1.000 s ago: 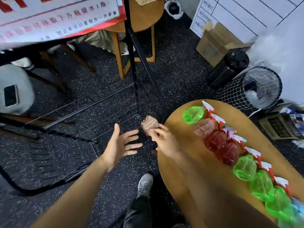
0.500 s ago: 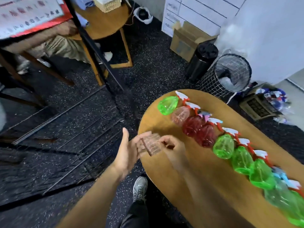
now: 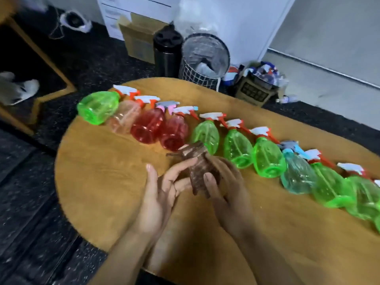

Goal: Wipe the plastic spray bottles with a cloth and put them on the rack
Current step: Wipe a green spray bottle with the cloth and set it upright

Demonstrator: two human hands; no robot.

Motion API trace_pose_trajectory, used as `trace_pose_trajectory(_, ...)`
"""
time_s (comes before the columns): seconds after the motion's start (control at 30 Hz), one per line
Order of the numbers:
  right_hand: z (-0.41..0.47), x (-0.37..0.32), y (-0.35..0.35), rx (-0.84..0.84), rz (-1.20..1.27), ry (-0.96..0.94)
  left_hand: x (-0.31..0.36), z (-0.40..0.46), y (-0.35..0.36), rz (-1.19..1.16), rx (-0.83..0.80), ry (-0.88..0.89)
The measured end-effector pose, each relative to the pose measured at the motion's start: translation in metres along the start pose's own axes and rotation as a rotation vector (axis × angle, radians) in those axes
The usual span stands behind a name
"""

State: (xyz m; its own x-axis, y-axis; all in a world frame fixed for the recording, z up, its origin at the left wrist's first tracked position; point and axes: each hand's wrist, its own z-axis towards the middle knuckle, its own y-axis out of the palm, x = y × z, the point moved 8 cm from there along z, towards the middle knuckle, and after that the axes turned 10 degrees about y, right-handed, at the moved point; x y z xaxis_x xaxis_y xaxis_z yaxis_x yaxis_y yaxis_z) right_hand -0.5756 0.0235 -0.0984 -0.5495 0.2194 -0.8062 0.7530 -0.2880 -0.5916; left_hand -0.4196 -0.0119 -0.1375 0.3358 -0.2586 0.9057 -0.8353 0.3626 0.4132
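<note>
Cloth (image 3: 197, 171) upright between both hands

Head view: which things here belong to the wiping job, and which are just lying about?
Job: cloth held between left hand and right hand; spray bottles lying in a row on the table.

Lying about: wire bin, black flask, cardboard box.

A cloth (image 3: 197, 169) held between both hands smears with motion blur, its weave unreadable. The right hand (image 3: 230, 199) covers its lower right corner, and the left hand (image 3: 162, 194) blurs at the fingertips. Right of the hands, the row of bottles (image 3: 267, 156) runs out of frame, the last green one (image 3: 370, 200) cut by the edge. Beyond the hands, a basket (image 3: 202, 64) holds what may be crumpled plastic.
</note>
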Motion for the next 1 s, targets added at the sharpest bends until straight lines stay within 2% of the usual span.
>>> trace_pose_trajectory(0.13,-0.016,0.042,-0.015,0.164,0.014,-0.028,-0.034,0.006,0.050,-0.012,-0.169,0.127)
trace_pose_trajectory(0.27,-0.036,0.067,-0.026,0.237,0.006,-0.042,-0.055,-0.005,0.079,-0.058,-0.253,0.089)
trace_pose_trajectory(0.43,-0.065,0.058,-0.038,0.283,0.001,-0.101,-0.040,-0.044,0.092,0.039,-0.335,0.139)
trace_pose_trajectory(0.63,-0.087,0.016,-0.039,0.296,-0.034,-0.108,0.006,-0.062,0.049,0.299,-0.121,0.236)
trace_pose_trajectory(0.73,-0.088,-0.013,-0.031,0.277,-0.033,-0.124,0.027,-0.074,0.023,0.348,-0.053,0.291)
trace_pose_trajectory(0.87,-0.078,-0.046,-0.008,0.251,-0.031,-0.137,0.061,-0.079,-0.016,0.348,0.032,0.329)
trace_pose_trajectory(1.0,-0.058,-0.078,0.036,0.171,-0.033,-0.170,0.094,-0.070,-0.073,0.500,0.177,0.418)
